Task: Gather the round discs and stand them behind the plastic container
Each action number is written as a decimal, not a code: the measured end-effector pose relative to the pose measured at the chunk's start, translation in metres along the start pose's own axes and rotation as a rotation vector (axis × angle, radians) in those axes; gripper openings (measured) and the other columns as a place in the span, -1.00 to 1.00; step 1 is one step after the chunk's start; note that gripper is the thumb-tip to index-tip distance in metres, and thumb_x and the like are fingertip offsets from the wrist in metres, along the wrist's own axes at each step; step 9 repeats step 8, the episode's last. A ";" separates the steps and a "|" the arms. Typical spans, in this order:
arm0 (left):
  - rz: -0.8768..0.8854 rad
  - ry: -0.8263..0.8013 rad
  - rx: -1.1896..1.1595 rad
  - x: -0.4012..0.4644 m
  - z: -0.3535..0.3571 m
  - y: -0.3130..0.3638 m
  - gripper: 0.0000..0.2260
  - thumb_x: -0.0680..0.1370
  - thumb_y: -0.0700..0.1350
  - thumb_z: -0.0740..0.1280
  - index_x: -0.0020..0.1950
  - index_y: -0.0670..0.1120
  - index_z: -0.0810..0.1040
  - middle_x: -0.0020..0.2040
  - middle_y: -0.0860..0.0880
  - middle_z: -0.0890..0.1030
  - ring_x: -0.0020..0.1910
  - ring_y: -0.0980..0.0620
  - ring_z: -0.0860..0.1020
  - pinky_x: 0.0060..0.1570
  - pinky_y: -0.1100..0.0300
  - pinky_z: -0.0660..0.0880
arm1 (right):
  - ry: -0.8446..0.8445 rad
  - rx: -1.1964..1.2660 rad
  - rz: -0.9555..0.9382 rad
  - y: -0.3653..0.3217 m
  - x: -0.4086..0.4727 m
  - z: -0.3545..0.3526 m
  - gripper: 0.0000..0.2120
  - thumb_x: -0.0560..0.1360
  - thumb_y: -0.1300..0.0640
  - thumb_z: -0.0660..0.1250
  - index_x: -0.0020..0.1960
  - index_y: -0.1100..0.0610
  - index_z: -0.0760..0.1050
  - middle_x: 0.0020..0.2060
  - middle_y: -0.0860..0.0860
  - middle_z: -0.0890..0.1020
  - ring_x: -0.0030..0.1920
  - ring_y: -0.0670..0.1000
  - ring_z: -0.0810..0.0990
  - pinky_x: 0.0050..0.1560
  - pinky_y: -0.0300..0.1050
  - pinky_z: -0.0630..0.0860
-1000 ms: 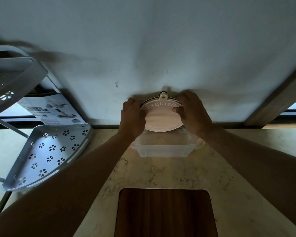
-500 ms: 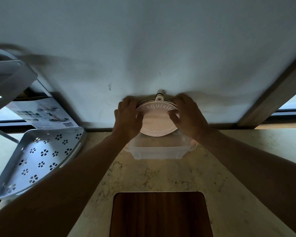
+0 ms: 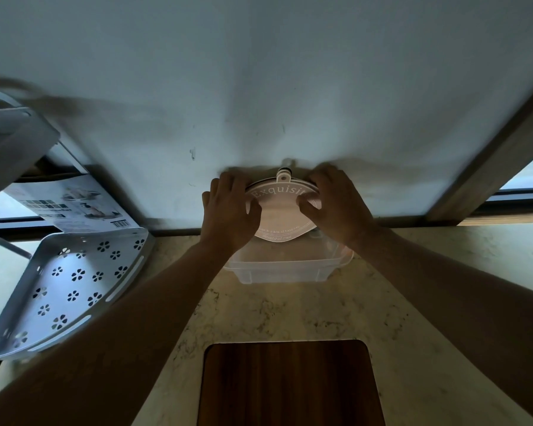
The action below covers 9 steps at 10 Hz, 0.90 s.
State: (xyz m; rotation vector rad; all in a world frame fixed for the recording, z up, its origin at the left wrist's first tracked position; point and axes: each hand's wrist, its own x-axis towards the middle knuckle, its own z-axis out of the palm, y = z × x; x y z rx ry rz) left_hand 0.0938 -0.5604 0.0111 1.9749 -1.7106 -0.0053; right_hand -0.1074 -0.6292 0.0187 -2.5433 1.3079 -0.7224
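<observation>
A stack of pale pink round discs [image 3: 282, 215] stands on edge at the far side of the counter, leaning toward the white wall [image 3: 259, 72] and rising just behind a clear plastic container [image 3: 283, 269]. The front disc shows the word "Exquisite" in an arc along its top and smaller lettering near its lower rim; a small tab [image 3: 283, 175] with a hole sticks up from the top of the stack. The left hand [image 3: 228, 215] is clamped on the stack's left edge, fingers curled behind it and thumb pressed on the front face. The right hand [image 3: 336, 204] grips the right edge the same way, its fingertips [image 3: 305, 207] bent onto the face. Both bare forearms reach in from the near corners. The container sits on a pale marbled countertop [image 3: 382, 318], its near wall facing the camera and its far rim just below the discs. Near the camera, a dark wooden cutting board [image 3: 290, 385] lies flat on the counter. To the left stands a grey metal corner rack [image 3: 65, 290] with flower-shaped cutouts, and behind it a printed cardboard box [image 3: 71, 207] with a barcode leans by the window. A wooden frame [image 3: 490, 167] slants at far right.
</observation>
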 end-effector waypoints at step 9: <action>0.009 -0.010 -0.036 -0.007 -0.039 0.011 -0.59 0.48 -0.03 0.39 0.28 -0.12 0.48 0.22 -0.13 0.52 0.22 -0.16 0.48 0.20 -0.08 0.34 | 0.000 -0.014 0.011 -0.014 -0.006 -0.042 -0.50 0.51 -0.14 0.34 0.29 0.18 0.45 0.20 0.14 0.51 0.18 0.17 0.52 0.17 0.10 0.45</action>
